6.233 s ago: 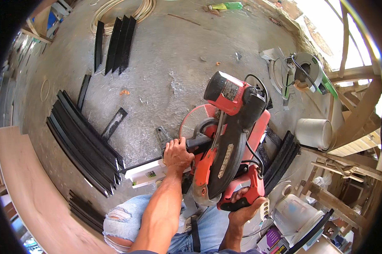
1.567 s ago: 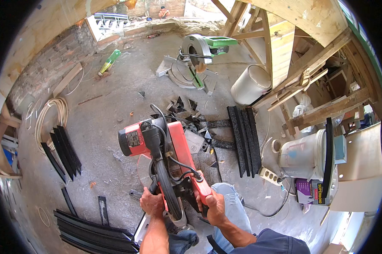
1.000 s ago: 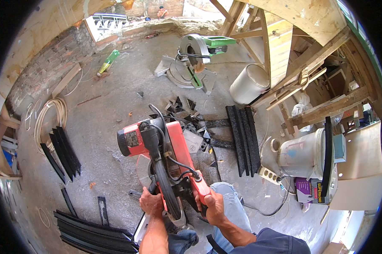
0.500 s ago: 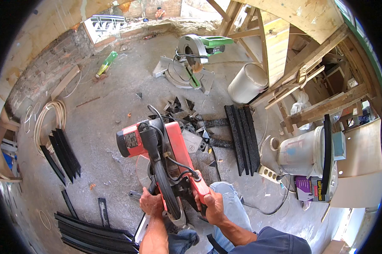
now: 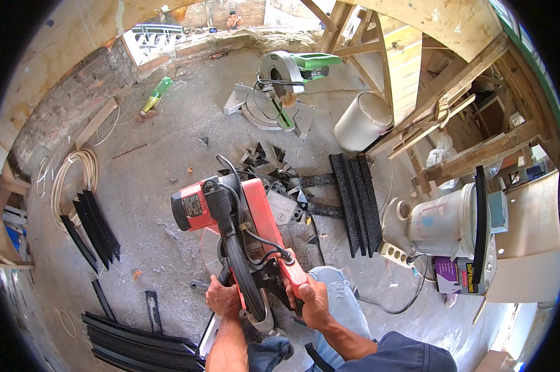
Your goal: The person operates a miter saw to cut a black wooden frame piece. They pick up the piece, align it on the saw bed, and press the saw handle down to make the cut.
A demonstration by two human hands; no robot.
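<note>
My right hand [image 5: 311, 304] is wrapped around the handle of the red saw [image 5: 264, 211], so I guess that is how I steer it. My left hand [image 5: 223, 296] is against the low black part on the saw's left side. Its fingers are partly hidden, so I can't tell if it squeezes or just presses. It may be there to help things sit steady. The saw sits right in front of me, between and ahead of my hands. A white strip [image 5: 210, 335] pokes out beside my left wrist.

Left of my left hand, long black strips [image 5: 137, 338] lie side by side on the floor, maybe so they are easy to reach. More black bars [image 5: 354, 204] lie ahead and to the right of my right hand. Little black scraps [image 5: 261, 158] make a messy heap past the saw.

Well to the right of my right hand is a whitish bucket [image 5: 441, 220]. A thin black strip [image 5: 480, 223] crosses by its rim, and I can't see what is inside. Just nearer is a purple box [image 5: 453, 276], and its inside is hidden too. Farther ahead stands a white tub [image 5: 362, 127]; I can't see into it either.
</note>
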